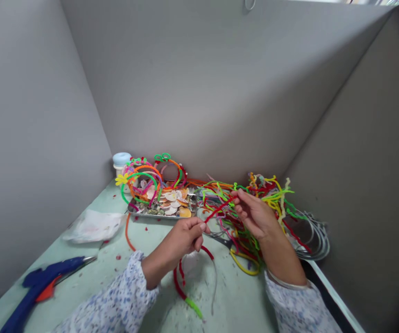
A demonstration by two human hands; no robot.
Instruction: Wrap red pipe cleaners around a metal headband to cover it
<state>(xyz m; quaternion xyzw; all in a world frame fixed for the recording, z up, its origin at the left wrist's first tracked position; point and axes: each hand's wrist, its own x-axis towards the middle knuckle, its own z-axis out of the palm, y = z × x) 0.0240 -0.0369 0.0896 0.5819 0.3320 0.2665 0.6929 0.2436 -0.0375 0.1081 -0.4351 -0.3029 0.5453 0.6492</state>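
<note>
A red pipe cleaner (217, 211) is stretched between my two hands above the table. My left hand (189, 233) pinches its lower end between thumb and fingers. The upper end is between the fingertips of my right hand (253, 212), near the tangle of colored pipe cleaners. Under my left hand, a curved band (179, 286) wrapped in red, with a bright green end and a bare grey end, lies on the table. Part of it is hidden by my left hand.
A metal tray (157, 215) of shells stands at the back, with colorful hoops on it and a blue-lidded jar (122, 159) beside it. A blue glue gun (39, 286) and a plastic bag (93, 226) lie left. Pipe cleaners (241, 231), yellow-handled scissors (246, 268) and coiled wire (319, 238) lie right.
</note>
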